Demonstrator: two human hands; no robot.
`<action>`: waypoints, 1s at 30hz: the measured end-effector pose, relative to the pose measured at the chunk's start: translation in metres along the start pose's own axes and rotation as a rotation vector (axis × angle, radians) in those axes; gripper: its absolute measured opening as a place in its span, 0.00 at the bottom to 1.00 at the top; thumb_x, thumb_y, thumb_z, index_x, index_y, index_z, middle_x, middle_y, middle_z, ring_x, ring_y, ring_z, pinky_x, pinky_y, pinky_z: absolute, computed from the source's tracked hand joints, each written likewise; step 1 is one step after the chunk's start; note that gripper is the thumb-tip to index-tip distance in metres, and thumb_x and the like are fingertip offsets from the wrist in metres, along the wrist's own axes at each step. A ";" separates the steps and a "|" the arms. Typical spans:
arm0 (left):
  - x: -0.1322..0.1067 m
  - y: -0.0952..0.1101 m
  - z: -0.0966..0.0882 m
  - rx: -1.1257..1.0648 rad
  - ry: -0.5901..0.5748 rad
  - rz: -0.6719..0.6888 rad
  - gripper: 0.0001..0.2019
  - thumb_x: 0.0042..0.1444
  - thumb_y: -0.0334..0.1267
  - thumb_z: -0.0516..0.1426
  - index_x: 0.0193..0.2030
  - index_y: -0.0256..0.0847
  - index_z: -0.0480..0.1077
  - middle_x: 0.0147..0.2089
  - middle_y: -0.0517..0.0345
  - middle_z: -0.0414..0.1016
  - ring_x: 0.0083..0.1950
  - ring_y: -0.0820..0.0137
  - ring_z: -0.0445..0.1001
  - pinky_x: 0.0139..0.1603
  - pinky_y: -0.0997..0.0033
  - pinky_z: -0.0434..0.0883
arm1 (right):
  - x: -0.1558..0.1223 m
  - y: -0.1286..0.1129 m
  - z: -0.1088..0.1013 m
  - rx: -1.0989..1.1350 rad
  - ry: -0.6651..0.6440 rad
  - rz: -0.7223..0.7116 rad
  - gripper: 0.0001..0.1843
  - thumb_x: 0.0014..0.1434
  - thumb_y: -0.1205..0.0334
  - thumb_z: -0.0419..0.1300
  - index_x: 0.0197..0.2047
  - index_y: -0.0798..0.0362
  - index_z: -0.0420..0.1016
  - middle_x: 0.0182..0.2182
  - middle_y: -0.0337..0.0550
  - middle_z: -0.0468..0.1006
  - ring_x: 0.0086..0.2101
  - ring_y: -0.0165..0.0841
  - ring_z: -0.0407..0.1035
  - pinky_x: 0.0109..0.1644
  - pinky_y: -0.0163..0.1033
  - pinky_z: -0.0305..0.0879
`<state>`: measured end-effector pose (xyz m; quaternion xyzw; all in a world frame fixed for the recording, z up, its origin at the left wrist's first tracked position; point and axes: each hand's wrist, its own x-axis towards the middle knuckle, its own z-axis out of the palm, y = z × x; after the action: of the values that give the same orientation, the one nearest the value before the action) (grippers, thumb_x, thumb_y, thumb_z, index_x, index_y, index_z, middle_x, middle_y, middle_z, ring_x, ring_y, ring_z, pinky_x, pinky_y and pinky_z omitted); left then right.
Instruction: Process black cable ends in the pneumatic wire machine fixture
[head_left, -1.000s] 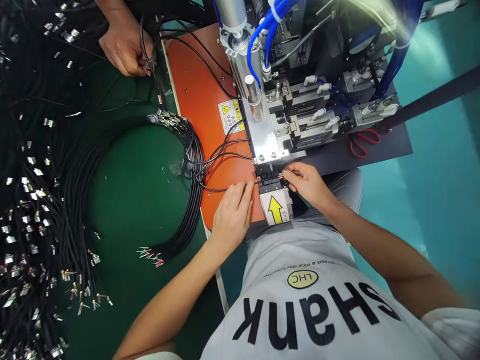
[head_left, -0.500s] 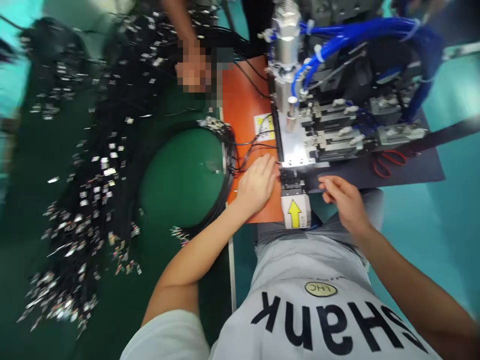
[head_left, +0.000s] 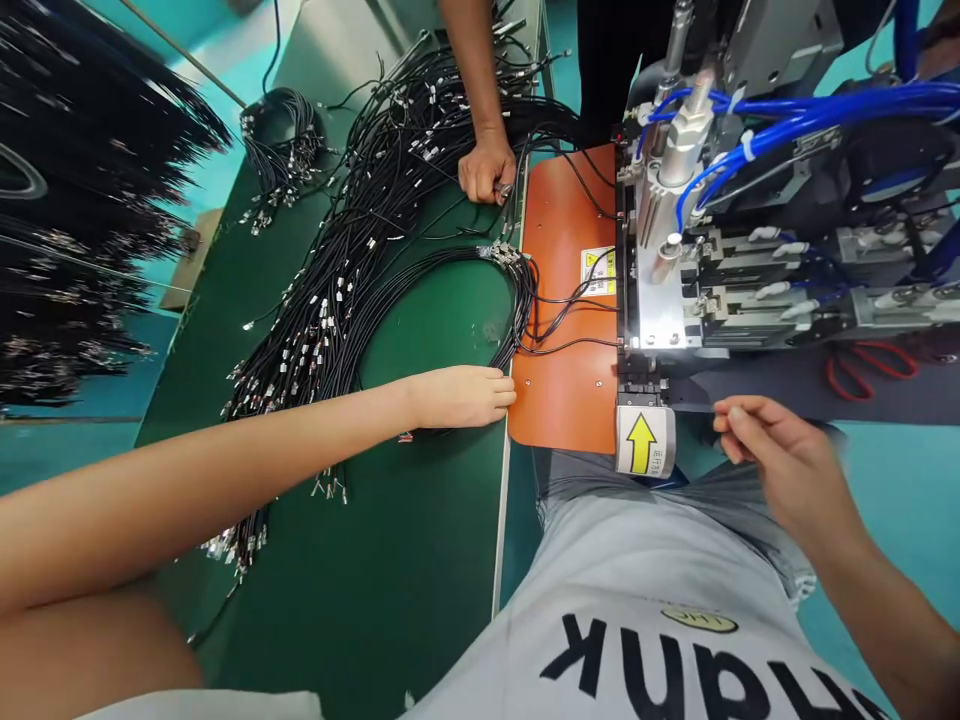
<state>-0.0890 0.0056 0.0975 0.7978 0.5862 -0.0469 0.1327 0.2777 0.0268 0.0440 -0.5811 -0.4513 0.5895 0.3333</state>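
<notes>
My left hand [head_left: 469, 396] is closed over the lower right end of a coiled bundle of black cables [head_left: 420, 258], at the left edge of an orange plate [head_left: 564, 400]. Several cables run from the coil across the plate into the machine [head_left: 660, 300]. Beyond the machine's yellow-arrow cover [head_left: 642, 444], my right hand [head_left: 795, 465] is held above my lap, thumb and fingers pinched together. Whatever lies between those fingertips is too small to make out. Metal connectors [head_left: 504, 254] are gathered at the top of the coil.
A co-worker's closed hand [head_left: 487, 172] is at the far edge of the coil. Loose black cables [head_left: 322, 310] with pale ends spread over the green table [head_left: 420, 540]. Blue air hoses [head_left: 810, 110] arch over the machine. Red-handled scissors [head_left: 870, 368] lie on the dark surface at right.
My left hand has moved left and down, off the orange plate onto the coil. My right hand stays pinched beside the machine. The camera view has shifted, and the co-worker's hand remains near the coil.
</notes>
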 end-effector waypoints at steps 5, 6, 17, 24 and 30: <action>0.015 -0.016 -0.011 -0.070 -0.043 -0.211 0.17 0.57 0.48 0.63 0.41 0.39 0.65 0.42 0.46 0.75 0.48 0.57 0.76 0.50 0.62 0.70 | -0.004 -0.001 -0.005 -0.035 0.003 -0.003 0.14 0.60 0.46 0.64 0.43 0.46 0.80 0.34 0.45 0.76 0.26 0.32 0.64 0.33 0.42 0.63; 0.014 -0.019 -0.012 -0.103 -0.061 -0.260 0.16 0.56 0.47 0.64 0.41 0.40 0.64 0.40 0.47 0.75 0.48 0.57 0.76 0.48 0.63 0.69 | -0.005 -0.001 -0.006 -0.043 0.003 -0.011 0.15 0.60 0.46 0.63 0.43 0.46 0.80 0.34 0.45 0.76 0.25 0.32 0.64 0.33 0.43 0.63; -0.003 -0.017 -0.003 -1.063 -0.229 -0.467 0.12 0.60 0.45 0.56 0.32 0.38 0.64 0.32 0.57 0.74 0.32 0.70 0.75 0.35 0.71 0.68 | -0.026 -0.024 0.107 -0.078 -0.591 -0.046 0.18 0.68 0.53 0.56 0.58 0.49 0.69 0.41 0.45 0.80 0.32 0.33 0.78 0.40 0.40 0.74; -0.012 -0.007 -0.022 -1.528 -0.256 -0.506 0.13 0.62 0.45 0.59 0.40 0.39 0.63 0.24 0.65 0.67 0.21 0.77 0.66 0.25 0.77 0.59 | -0.010 -0.020 0.204 0.068 -0.767 0.132 0.21 0.70 0.59 0.51 0.63 0.56 0.55 0.47 0.52 0.78 0.31 0.32 0.80 0.32 0.35 0.71; -0.013 -0.010 -0.040 -1.489 -0.237 -0.448 0.13 0.62 0.45 0.60 0.44 0.37 0.66 0.25 0.65 0.66 0.21 0.79 0.65 0.23 0.77 0.55 | -0.011 -0.025 0.213 -0.904 -0.670 -0.839 0.19 0.62 0.71 0.55 0.56 0.55 0.67 0.54 0.57 0.72 0.45 0.43 0.71 0.41 0.44 0.69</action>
<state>-0.1060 0.0070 0.1374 0.3513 0.5923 0.2478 0.6814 0.0650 -0.0047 0.0533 -0.2263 -0.9168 0.3131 0.1016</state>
